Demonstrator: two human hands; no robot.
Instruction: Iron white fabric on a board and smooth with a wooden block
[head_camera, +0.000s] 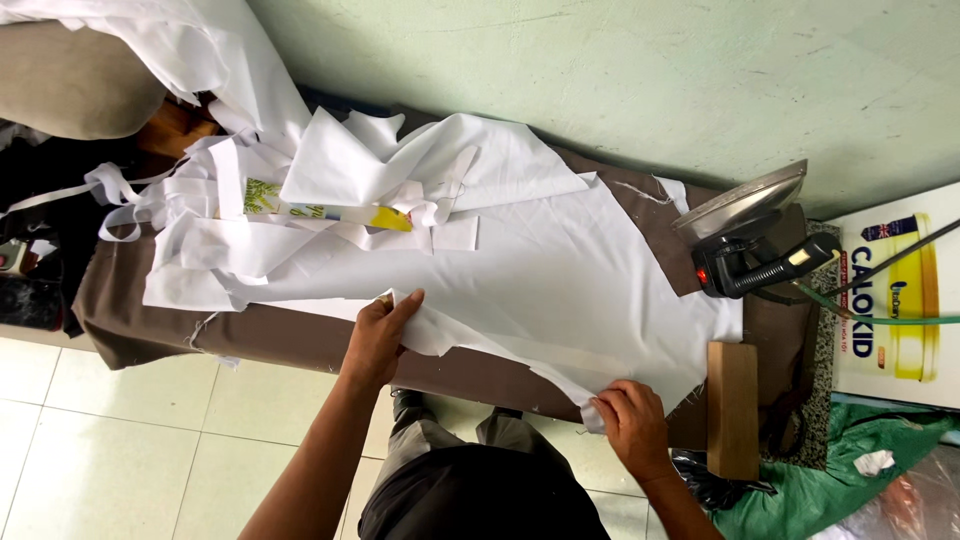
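Both hands sit low in the frame, at the near edge of the ironing table. Left hand (381, 335), just left of centre, lies on the near edge of a folded strip of white fabric (500, 345), fingers closed over it and thumb tucked under. Right hand (630, 425), lower right of centre, pinches the other end of the same strip between thumb and fingertips. Between the two hands the strip runs as a narrow fold, slanting down to the right along the edge of the large white cloth panel (570, 270).

That panel lies flat and mostly smooth across the middle of the brown-covered table (300, 340), so the spreading looks largely done; the hem fold seems only part formed, and I judge it not yet pressed, since the iron (745, 235) stands on its heel at the right end of the table, well apart from the hands. A wooden block (732, 405) lies just below the iron, near the right hand.

Toward the upper left, loose white pieces and strips (230, 200) are heaped unsorted, with a long yellow-and-green carton (330, 212) lying among them; its contents cannot be seen. At the lower right corner a green sack (850, 470) lies on the floor, a scrap of white showing on it.
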